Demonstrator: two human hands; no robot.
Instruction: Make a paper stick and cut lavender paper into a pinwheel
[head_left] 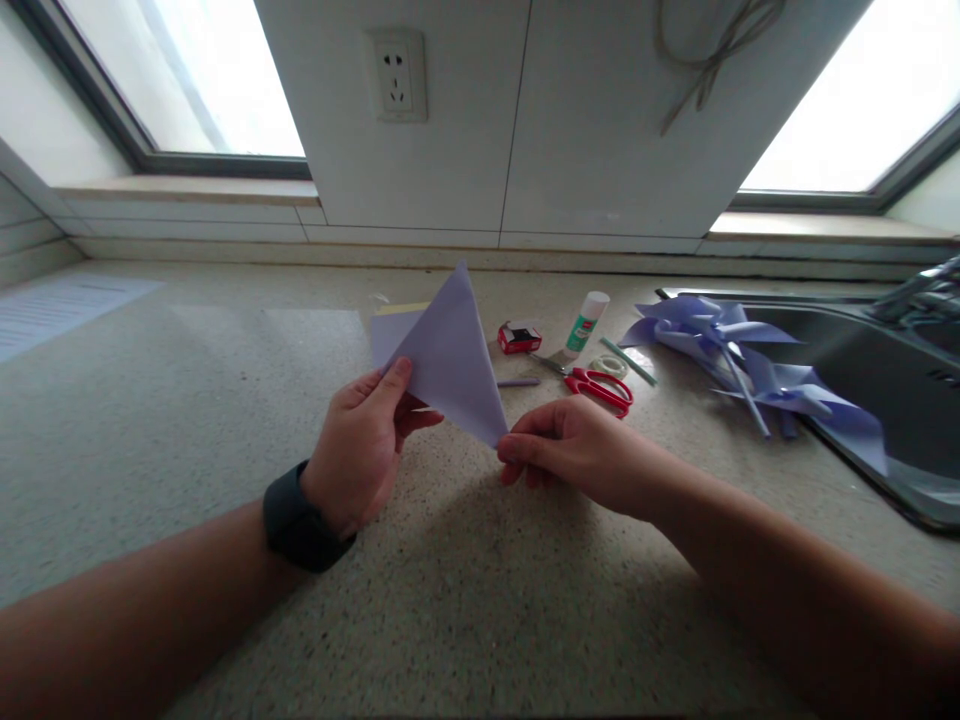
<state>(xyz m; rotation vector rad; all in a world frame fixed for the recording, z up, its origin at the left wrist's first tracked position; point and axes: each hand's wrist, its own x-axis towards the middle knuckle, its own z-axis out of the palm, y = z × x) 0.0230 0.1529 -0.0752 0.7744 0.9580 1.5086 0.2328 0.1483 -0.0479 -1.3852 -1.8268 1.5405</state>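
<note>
A lilac sheet of paper folded into a triangle (454, 355) is held up over the speckled counter (225, 400). My left hand (360, 445), with a dark watch on the wrist, grips its left corner with the thumb on top. My right hand (574, 450) pinches the lower right corner between thumb and fingers. The triangle's tip points up and away from me. More lilac paper (391, 330) lies flat on the counter behind the folded sheet.
Red scissors (604, 388), a glue stick (586, 322), a small red box (519, 337), a tape roll (609, 366) and a thin purple stick (517, 382) lie past my hands. Lilac paper pinwheels (742, 365) rest by the sink (885, 400) at right. A printed sheet (60, 310) lies far left.
</note>
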